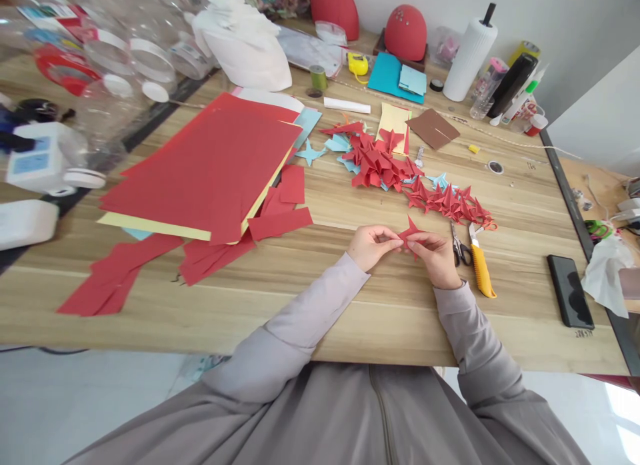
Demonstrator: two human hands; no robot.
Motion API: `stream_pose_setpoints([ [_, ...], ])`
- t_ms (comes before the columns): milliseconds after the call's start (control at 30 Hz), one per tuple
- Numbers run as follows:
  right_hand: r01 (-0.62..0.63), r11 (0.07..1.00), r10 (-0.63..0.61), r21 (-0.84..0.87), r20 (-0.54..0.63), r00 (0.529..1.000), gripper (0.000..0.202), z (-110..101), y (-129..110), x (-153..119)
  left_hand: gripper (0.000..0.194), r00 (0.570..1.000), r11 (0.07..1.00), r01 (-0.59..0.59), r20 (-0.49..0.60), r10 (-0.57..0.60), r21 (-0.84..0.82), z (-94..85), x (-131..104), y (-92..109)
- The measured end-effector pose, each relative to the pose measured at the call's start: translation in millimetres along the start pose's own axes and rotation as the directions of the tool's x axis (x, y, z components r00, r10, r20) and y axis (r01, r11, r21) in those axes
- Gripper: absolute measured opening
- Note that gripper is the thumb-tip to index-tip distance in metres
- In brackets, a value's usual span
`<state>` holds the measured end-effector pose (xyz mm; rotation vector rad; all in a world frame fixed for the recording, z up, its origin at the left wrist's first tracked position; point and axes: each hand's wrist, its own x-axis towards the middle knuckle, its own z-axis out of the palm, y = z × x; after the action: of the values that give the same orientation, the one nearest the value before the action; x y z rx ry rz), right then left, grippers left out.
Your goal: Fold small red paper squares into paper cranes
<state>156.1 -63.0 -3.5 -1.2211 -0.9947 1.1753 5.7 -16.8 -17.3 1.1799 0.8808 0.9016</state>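
A small folded red paper star (411, 229) is pinched between my two hands above the front middle of the table. My left hand (373, 246) grips its left point with thumb and fingertips. On the other side my right hand (436, 253) holds its right part, covering some of it. Behind the hands lies a row of red paper stars (447, 202), and a heap of folded red paper pieces (377, 162) is beyond it. Close to my right hand are black-handled scissors (461, 250) and a yellow utility knife (481, 268).
Large red paper sheets (210, 165) and cut red strips (115, 275) cover the left of the table (280, 298). Clear plastic bottles (107, 105) crowd the far left. A black phone (570, 290) lies near the right edge. A white paper roll (470, 58) stands at the back.
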Motion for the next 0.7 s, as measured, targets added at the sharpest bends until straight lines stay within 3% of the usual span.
stream_pose_setpoints([
  [500,0.030,0.994,-0.029,-0.103,0.013,1.000,0.015,-1.3,4.2,-0.2,0.030,0.995,0.984,0.087,-0.042,-0.095,-0.155,3.1,2.1,-4.5],
  [700,0.047,0.995,-0.042,-0.088,0.061,0.997,0.016,-2.2,5.9,0.0,0.029,0.994,0.997,0.033,-0.098,-0.040,-0.077,3.5,0.4,0.6],
])
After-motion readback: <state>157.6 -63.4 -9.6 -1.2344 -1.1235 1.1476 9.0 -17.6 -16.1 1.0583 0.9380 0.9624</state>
